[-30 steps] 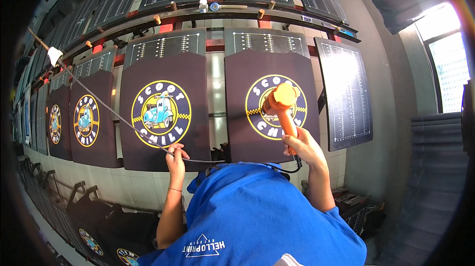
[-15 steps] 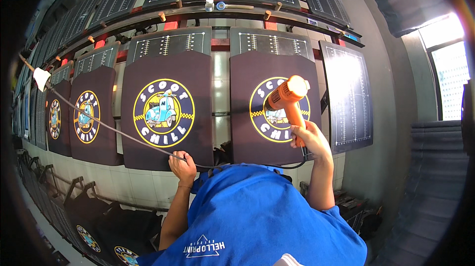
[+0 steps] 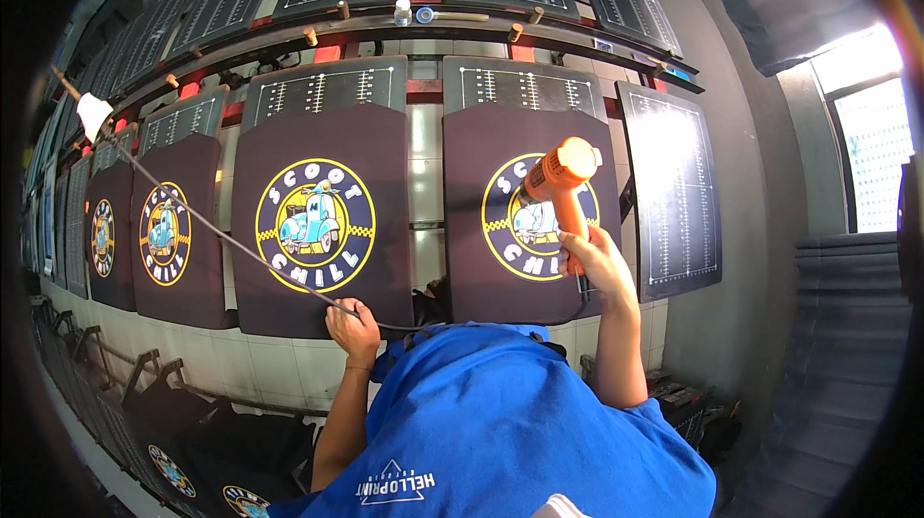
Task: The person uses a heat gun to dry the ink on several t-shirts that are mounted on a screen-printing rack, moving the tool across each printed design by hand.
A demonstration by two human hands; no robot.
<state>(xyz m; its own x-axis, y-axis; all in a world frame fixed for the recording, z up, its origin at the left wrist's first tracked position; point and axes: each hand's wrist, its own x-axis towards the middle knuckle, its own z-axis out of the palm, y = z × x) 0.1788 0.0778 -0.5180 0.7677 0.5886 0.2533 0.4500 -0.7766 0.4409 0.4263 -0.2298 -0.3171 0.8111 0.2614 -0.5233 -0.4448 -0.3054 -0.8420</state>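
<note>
1. I have the right hand [image 3: 602, 263] wrapped around the handle of the orange heat gun [image 3: 568, 171].
2. The gun's body sits just beyond that grip, its nozzle angled left over the round print [image 3: 531, 221] on dark fabric [image 3: 525, 128].
3. My left hand [image 3: 353, 330] is closed on a grey cable [image 3: 221, 234], which slants away to the upper left.
</note>
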